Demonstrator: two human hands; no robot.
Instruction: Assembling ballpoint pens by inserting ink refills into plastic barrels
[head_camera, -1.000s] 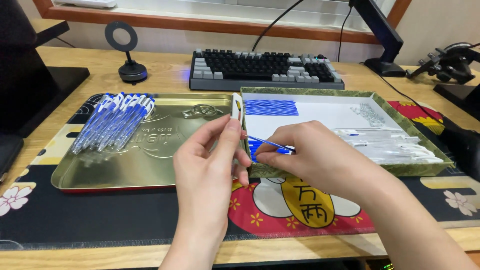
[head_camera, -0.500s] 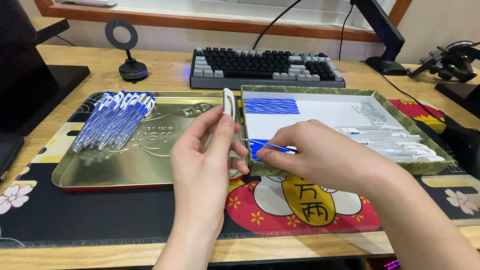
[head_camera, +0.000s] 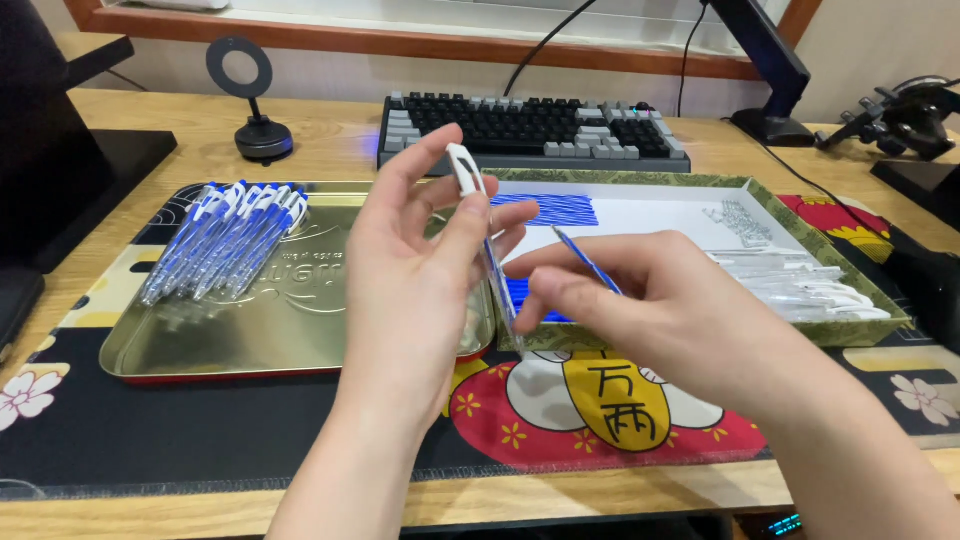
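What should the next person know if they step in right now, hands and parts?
Left hand: holds a clear pen barrel with white clip, upright.
Right hand: pinches a thin blue refill beside the barrel, not yet in it.
Done: a row of blue-and-white pens lies in the gold metal tray.
Left: blue refills, small springs and clear barrels in the green-rimmed box.

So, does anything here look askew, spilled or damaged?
Nothing stands out. The left hand holds a pen barrel, the right hand a blue refill; finished pens lie bunched in the gold tray.
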